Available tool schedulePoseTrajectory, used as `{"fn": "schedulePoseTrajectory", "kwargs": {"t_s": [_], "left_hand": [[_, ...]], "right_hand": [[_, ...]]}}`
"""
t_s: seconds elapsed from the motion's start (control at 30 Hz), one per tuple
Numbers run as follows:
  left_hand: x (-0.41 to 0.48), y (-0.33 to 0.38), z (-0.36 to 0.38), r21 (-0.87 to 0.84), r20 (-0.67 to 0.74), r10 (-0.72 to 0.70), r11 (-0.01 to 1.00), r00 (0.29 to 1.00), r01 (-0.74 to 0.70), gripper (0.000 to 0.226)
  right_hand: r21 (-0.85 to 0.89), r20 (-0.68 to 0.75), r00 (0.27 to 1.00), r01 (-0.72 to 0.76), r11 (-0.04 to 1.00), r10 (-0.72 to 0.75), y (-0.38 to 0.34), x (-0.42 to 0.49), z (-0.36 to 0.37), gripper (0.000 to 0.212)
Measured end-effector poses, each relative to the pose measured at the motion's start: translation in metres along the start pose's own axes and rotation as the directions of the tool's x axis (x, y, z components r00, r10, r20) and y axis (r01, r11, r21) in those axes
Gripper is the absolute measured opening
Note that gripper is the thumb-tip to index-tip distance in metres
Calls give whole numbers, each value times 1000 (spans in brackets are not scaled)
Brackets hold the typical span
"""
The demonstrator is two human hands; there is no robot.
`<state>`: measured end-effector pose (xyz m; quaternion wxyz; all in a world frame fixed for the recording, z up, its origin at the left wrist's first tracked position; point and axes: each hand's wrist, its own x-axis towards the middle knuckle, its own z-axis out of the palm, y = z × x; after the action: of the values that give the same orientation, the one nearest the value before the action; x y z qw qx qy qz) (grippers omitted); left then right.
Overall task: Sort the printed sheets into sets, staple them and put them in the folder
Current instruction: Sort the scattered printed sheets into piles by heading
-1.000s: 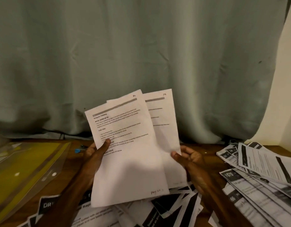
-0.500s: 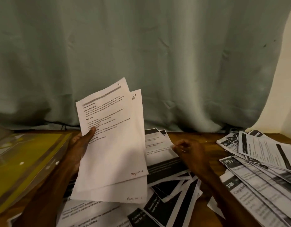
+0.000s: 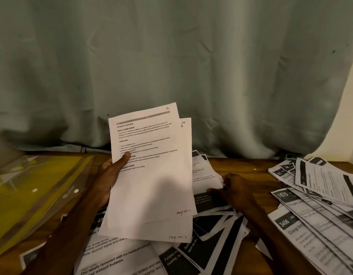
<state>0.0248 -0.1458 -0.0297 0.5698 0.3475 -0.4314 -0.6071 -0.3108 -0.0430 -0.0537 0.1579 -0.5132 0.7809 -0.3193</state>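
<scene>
- Left grip (image 3: 110, 175): pinching two printed sheets (image 3: 151, 175) upright, thumb across the front face, fingers hidden behind. The front sheet is marked P2. The rear one, P3, shows along the right and bottom edges.
- Right grip (image 3: 235, 191): down at the table (image 3: 241, 165), fingers curled on the right edge of a loose sheet (image 3: 205, 177) on top of the middle pile. It looks like a pinch on that edge, but blur leaves some doubt.
- Key relation: the loose sheet lies flat, just right of and below the held pair, partly hidden behind it. Its long axis runs away from me, roughly parallel to the pair's. The right grip is the nearer.
- Judgement: lift it and carry it left to the pair. I cannot read its page mark.
- Folder (image 3: 32, 191): flat at the table's left, beyond the left grip. No stapler in view.
</scene>
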Motion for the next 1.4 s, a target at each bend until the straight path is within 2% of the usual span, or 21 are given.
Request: {"fn": "schedulePoseTrajectory", "kwargs": {"t_s": [0.1,0.23,0.33,0.47,0.57,0.7,0.8,1.0,1.13,1.23,1.4], "left_hand": [[1,-1,1,-3,-3,-13,1000,1000,13,43],[2,-2,1,-29,-8,-13,999,1000,13,43],[4,-1,-3,-45,2,-15,999,1000,15,52],[11,1,-14,-88,64,-36,995,997,42,51],[12,3,-16,-83,58,-46,995,997,50,50],[11,4,-14,-91,55,-58,994,997,63,43],[12,3,-16,-98,57,-72,992,996,77,44],[18,-3,-22,-96,84,-63,993,995,71,46],[20,-4,-24,-94,90,-72,992,993,80,47],[21,-6,-25,-86,99,-84,992,992,93,49],[24,-9,-25,-66,129,-110,991,985,119,60]], "right_hand": [[51,-26,999,-43,998,45,2,1,-3,38],[36,-54,999,-7,999,9,6,1,-4,15],[89,-108,994,-19,996,29,5,2,-5,15],[220,-239,971,27,975,27,6,-1,-29,18],[151,-423,906,98,984,-25,14,-1,-53,22],[96,-574,817,17,995,41,24,-1,-73,27],[24,-580,814,-24,999,33,38,-5,-87,29],[-38,-460,873,-203,978,163,53,-5,-100,29],[-59,-542,822,-243,968,174,43,-10,-106,27],[-21,-605,777,-234,972,174,39,-12,-111,26],[69,-559,814,-144,987,158,39,-14,-104,29]]}}
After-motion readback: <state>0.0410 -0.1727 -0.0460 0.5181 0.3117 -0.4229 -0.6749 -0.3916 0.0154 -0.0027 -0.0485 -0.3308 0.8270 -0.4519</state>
